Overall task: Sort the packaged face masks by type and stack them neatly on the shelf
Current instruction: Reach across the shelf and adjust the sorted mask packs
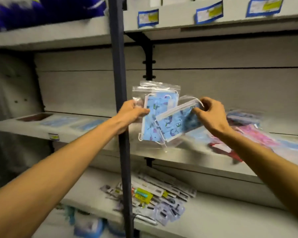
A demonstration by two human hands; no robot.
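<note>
Slip risk first: slick clear bags, several fanned loosely in left hand (pixel 132 111), pinched only at left edge between thumb and fingers; could slide apart and drop to lower shelf (pixel 213 219) among small carded items (pixel 155 196). Right hand (pixel 209 114) pinching top corner of one more blue mask pack (pixel 177 123), tilted, overlapping held bundle (pixel 156 115); weak corner grip, may twist free. Mix-up risk too: pink packs (pixel 258 134) heaped just right on middle shelf (pixel 196 160). Packs: zip-top pouches, light-blue printed masks, white ear loops, held in air before middle shelf.
</note>
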